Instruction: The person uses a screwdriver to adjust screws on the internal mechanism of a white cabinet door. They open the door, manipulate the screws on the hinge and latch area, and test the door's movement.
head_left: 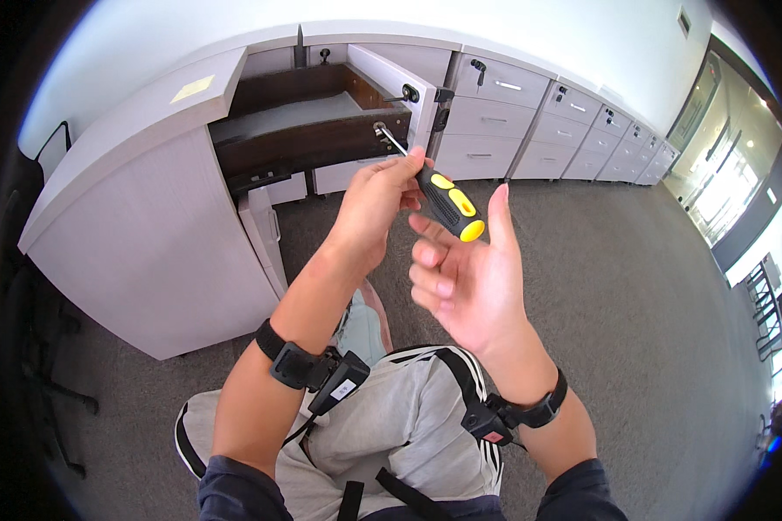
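A screwdriver (450, 202) with a black and yellow handle slants up and to the left. Its metal tip meets a small metal fitting (380, 128) on the dark brown board of an open drawer (313, 137). My left hand (375, 201) is closed around the front of the handle, near the shaft. Beside the handle's rear end, my right hand (473, 282) is open, thumb up and fingers loosely bent, holding nothing. Just beyond the tip, a pale panel (395, 74) carries a black lock (410, 93) and a dark fitting on its end.
A pale cabinet (148, 226) with an overhanging top stands close on the left. Drawer units (491, 122) with keys in their locks line the wall to the right. Chair parts (56, 382) show at the left edge. Grey carpet (634, 304) covers the floor.
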Available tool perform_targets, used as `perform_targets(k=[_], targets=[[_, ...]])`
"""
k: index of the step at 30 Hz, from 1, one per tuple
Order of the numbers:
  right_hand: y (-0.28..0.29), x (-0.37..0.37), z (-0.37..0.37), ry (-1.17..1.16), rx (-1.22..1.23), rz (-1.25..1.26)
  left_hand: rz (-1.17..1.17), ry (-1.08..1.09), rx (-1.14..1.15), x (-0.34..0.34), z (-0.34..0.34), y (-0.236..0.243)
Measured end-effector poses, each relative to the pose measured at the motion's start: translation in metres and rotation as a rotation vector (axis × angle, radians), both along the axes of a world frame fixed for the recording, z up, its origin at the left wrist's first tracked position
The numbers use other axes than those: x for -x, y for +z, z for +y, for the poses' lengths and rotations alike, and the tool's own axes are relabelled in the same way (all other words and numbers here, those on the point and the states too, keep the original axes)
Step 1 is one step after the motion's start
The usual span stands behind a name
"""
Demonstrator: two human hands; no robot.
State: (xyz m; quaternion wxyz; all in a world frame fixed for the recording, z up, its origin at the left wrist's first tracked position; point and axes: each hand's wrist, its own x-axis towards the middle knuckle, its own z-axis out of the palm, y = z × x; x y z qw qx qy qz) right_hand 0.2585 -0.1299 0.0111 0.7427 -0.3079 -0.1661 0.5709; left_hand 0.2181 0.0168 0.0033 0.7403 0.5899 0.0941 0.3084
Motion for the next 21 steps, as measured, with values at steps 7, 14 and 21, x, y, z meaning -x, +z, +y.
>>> perform_targets(k=[7, 14, 21], targets=[[0.009, 0.005, 0.022, -0.105, 0.018, -0.075, -0.061, -0.039, 0.056, 0.005, 0.002, -0.005], [0.004, 0.007, 0.027, -0.27, 0.186, -0.405, -0.034, 0.019, 0.047, 0.009, 0.005, -0.011], [-0.003, -0.014, 0.023, -0.519, 0.283, -1.298, -0.024, 0.022, 0.03, 0.004, 0.005, -0.016]])
